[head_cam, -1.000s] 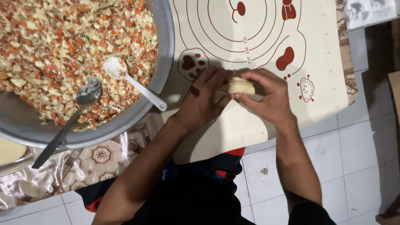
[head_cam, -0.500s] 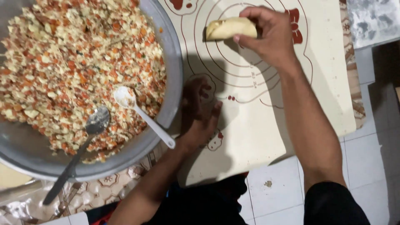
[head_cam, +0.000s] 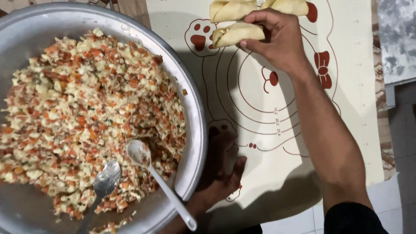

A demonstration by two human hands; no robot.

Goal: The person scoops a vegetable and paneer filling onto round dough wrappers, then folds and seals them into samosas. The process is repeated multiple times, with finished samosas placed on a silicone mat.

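Steel mixing bowl [head_cam: 190,108] fills the 9 o'clock side of the view, loaded with chopped filling [head_cam: 86,112]: orange, white and some green bits. Two spoons sit in it at about 7 o'clock, a white plastic spoon [head_cam: 158,180] with its handle out over the rim and a metal spoon [head_cam: 104,180] bowl-down in the mix.

Left hand [head_cam: 221,173] at 6 o'clock is flat on the near edge of the cream silicone pastry mat [head_cam: 346,86], fingers spread loose, holding nothing, just right of the bowl's rim. One second ago it was up on the dough together with the right hand; half a second ago it had already dropped to the mat.

Right hand [head_cam: 277,39] has reached out to 12 o'clock. Its grip is narrow: thumb and fingertips pinched on a folded, filled dough roll [head_cam: 236,34]. That roll was being folded near the body, then carried across; now it's at the far end of the mat, just beside two finished rolls [head_cam: 234,8] at the top edge. Can't tell whether it's already resting on the mat or a hair above.

Read: folding on this piece looks finished, and it's going into the row with the others. Not released yet.

Grey-white floor tiles [head_cam: 390,208] show at 5 o'clock.
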